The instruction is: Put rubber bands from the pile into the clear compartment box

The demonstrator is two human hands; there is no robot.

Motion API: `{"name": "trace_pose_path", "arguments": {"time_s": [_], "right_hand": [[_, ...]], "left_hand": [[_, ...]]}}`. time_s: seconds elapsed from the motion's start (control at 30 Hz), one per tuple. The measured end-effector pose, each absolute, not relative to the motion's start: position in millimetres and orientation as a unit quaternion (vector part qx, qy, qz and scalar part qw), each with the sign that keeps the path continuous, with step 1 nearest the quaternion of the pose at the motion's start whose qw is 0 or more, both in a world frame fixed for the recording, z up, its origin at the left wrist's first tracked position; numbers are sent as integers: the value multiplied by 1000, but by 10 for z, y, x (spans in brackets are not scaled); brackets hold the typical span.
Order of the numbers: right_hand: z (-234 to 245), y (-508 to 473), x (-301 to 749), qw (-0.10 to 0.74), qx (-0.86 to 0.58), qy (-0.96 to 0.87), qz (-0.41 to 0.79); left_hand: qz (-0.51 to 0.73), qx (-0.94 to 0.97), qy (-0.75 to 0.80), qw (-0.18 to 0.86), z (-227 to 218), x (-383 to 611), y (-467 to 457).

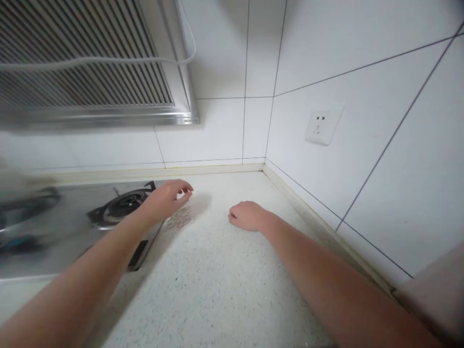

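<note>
My left hand (169, 195) hovers over the counter beside the stove's right edge. Its fingers are loosely curved, with a gap between thumb and fingers and nothing visible in it. Just below lies a small patch of thin, reddish-brown, tangled-looking pieces (179, 218), too blurred to name and partly behind the hand. My right hand (248, 215) is closed, low over the speckled white countertop (210, 280), to the right of that patch. Whatever its fingers may hold is hidden.
A steel gas stove (72, 251) with a black burner (126, 205) is at left, under a range hood (186, 117) with a white cable (108, 60). Tiled walls meet in the corner behind. A wall socket (324, 125) is on the right wall.
</note>
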State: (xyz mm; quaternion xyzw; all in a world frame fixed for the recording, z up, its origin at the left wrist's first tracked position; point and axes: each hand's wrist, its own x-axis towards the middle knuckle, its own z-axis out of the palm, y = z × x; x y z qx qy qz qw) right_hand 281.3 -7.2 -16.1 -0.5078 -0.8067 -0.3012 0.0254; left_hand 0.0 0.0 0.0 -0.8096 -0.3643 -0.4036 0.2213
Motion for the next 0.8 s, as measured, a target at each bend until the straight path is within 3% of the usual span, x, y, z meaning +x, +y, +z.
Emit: {"name": "trace_pose_path", "arguments": {"time_s": [0.2,0.63,0.8], "right_hand": [[-161,-83,2819,30,-512,-805,-299],[-170,-50,2825,39,-513,-805,-297],[-175,-39,2825,40,-515,-804,-294]], "left_hand": [[-472,-678,-501,260,-100,-463,561],[-291,-712,-536,347,-373,-389,655],[-278,-707,-550,348,-384,-369,624]]}}
